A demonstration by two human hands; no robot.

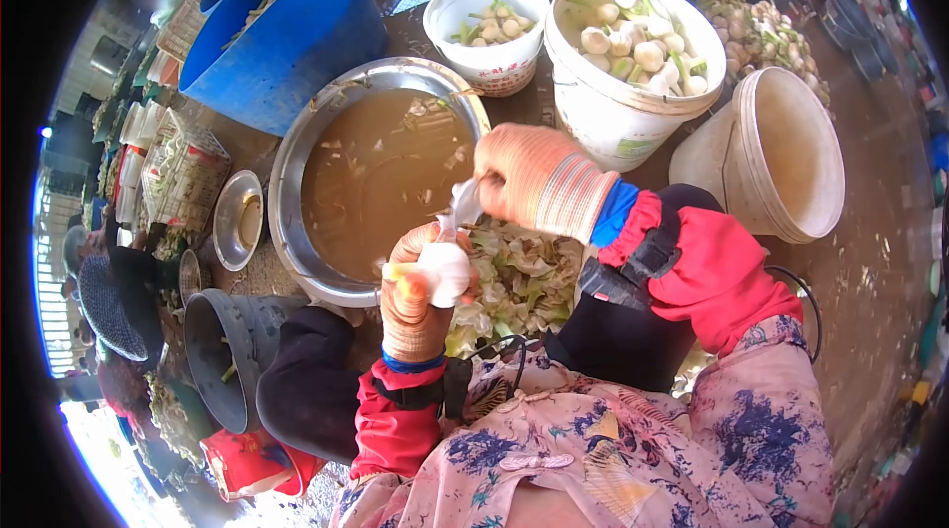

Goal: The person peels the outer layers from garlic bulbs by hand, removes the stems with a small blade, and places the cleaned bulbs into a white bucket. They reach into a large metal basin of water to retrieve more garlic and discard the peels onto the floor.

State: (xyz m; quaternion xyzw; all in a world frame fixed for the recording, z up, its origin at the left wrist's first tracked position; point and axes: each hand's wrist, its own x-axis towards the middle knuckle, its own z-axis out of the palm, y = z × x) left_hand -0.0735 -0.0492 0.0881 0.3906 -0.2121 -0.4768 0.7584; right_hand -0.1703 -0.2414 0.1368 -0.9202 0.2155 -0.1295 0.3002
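Note:
My left hand (pixel 407 308), in an orange glove, is closed around a white garlic bulb (pixel 445 273). A pale strip of garlic skin (pixel 462 206) stretches up from the bulb. Its upper end is pinched in my right hand (pixel 529 175), also gloved, whose fingertips are mostly turned away from view. Just beyond the bulb lies a wide metal basin (pixel 290 157) of brown water with bits of peel floating in it. Below my right hand is a heap of loose garlic peels (pixel 524 281).
A white bucket (pixel 613 128) full of garlic bulbs stands beyond my right hand, beside a smaller white bucket (pixel 499 73) with more bulbs. An off-white bucket (pixel 717 157) lies tipped at right. A blue tub (pixel 297 44), a grey bucket (pixel 252 330) and a metal bowl (pixel 225 231) are at left.

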